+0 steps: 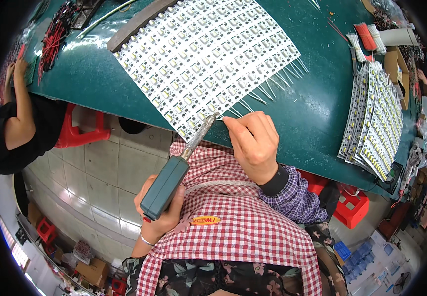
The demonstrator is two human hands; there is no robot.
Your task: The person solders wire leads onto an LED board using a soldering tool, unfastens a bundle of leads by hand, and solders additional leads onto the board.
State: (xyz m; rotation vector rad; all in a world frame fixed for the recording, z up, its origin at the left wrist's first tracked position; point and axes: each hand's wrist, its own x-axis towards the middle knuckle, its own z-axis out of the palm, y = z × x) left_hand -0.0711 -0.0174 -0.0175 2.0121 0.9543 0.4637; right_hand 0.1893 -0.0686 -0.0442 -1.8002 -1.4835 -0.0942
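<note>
My left hand (160, 209) is wrapped around the dark green handle of a soldering iron (164, 186). The iron's metal barrel slants up and to the right, its tip at the near edge of a white LED circuit board panel (208, 54). Just right of the tip, my right hand (255, 145) pinches a thin white wire (221, 118) at that same edge; its fingers cover most of this wire. More thin white wires (267, 91) stick out along the panel's right-hand edge. Rows of small LEDs cover the panel, and a dark bar (137, 25) lies along its far left side.
A stack of LED board strips (373, 121) lies on the green table (317, 118) at right, below red and white wire bundles (365, 37) and a cardboard box (396, 74). Red-black wires (58, 34) lie far left, near another person's arms (20, 106). Red stools (78, 129) stand below.
</note>
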